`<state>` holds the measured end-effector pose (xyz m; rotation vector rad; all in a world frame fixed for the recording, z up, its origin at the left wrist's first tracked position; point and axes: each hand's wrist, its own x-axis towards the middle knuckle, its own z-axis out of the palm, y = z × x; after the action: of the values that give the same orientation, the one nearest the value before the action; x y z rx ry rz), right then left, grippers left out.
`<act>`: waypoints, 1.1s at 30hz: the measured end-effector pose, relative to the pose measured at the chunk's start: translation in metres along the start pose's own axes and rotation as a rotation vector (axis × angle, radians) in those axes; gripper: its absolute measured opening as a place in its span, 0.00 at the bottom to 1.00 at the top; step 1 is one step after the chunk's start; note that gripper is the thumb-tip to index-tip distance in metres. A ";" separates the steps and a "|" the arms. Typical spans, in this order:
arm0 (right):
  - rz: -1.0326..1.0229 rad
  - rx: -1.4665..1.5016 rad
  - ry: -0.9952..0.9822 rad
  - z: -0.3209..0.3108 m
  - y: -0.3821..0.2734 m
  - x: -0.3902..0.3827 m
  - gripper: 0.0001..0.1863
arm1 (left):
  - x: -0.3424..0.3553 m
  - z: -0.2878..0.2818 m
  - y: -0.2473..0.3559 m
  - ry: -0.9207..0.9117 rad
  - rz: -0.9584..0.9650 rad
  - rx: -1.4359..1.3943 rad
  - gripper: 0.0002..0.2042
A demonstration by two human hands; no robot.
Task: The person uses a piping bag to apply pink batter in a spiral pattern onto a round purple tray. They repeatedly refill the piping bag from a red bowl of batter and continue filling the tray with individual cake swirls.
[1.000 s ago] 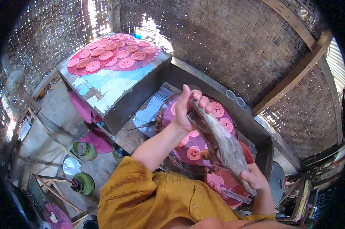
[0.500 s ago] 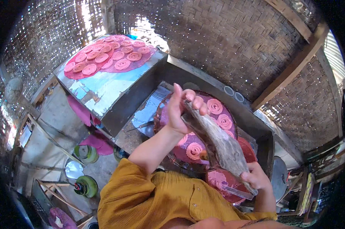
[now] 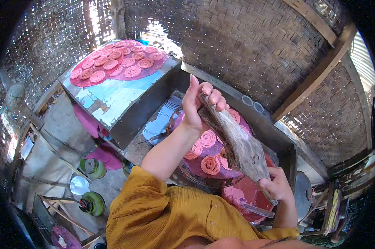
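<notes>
A weathered grey piece of wood (image 3: 241, 143) slants across in front of me, between both hands. My left hand (image 3: 198, 103) is wrapped round its upper end, thumb pointing up. At the lower end, my right hand (image 3: 276, 186) grips it with the thumb on top. Below the wood lies a round tray lined with purple cloth (image 3: 189, 166), bearing several pink coiled dough rounds (image 3: 210, 164). The wood and my left arm cover part of the tray. Whatever is attached under the wood is mostly hidden.
A red basin (image 3: 262, 191) with pink dough (image 3: 234, 195) and a flat-bladed utensil (image 3: 258, 211) stands nearest my body. More pink coils (image 3: 132, 71) lie on a blue-white tabletop (image 3: 125, 97) at the far left. Green gas cylinders (image 3: 94, 203) stand on the left floor. Woven walls surround the corner.
Both hands have shifted slightly upward with the wood, still gripping its ends. More of the pink coils now shows on the tray's near left side, and the coils appear in different positions.
</notes>
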<state>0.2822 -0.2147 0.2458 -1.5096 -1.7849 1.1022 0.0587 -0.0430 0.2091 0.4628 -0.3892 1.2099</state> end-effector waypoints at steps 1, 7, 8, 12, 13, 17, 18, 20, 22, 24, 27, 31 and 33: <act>-0.016 0.007 0.006 0.002 -0.002 0.001 0.26 | 0.000 0.000 0.002 0.014 -0.003 0.003 0.23; 0.131 0.105 -0.109 0.003 0.005 0.003 0.30 | -0.003 0.010 0.010 0.084 -0.008 0.121 0.23; 0.112 0.161 -0.114 0.004 0.006 0.002 0.30 | -0.003 0.009 0.010 0.045 -0.024 0.090 0.25; 0.071 0.282 -0.038 0.011 0.018 -0.009 0.34 | -0.008 0.026 0.007 0.159 -0.132 0.199 0.36; 0.063 0.286 0.004 0.012 0.021 -0.014 0.35 | -0.011 0.011 0.006 0.094 -0.229 0.281 0.42; 0.099 0.374 0.026 0.012 0.033 -0.024 0.39 | -0.055 -0.032 -0.021 0.027 -0.682 1.239 0.39; 0.113 0.386 0.025 0.012 0.040 -0.024 0.40 | -0.066 -0.053 -0.026 0.021 -0.694 1.295 0.39; 0.122 0.420 0.022 0.015 0.049 -0.026 0.40 | -0.082 -0.075 -0.033 0.011 -0.726 1.287 0.40; 0.123 0.467 0.019 0.017 0.056 -0.029 0.40 | -0.089 -0.076 -0.036 0.012 -0.777 1.152 0.39; 0.122 0.492 0.045 0.020 0.060 -0.032 0.40 | -0.093 -0.065 -0.033 0.019 -0.823 1.165 0.35; 0.126 0.528 0.062 0.018 0.061 -0.036 0.40 | -0.097 -0.067 -0.028 -0.065 -0.836 1.280 0.34; 0.095 0.525 0.172 0.014 0.079 -0.047 0.41 | -0.106 -0.075 -0.031 -0.204 -0.651 1.839 0.26; 0.079 0.521 0.240 0.012 0.086 -0.052 0.41 | -0.107 -0.067 -0.035 -0.193 -0.602 2.157 0.18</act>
<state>0.3282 -0.2647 0.1715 -1.3282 -1.1677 1.2439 0.0614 -0.1021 0.0919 2.2985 1.0707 0.5197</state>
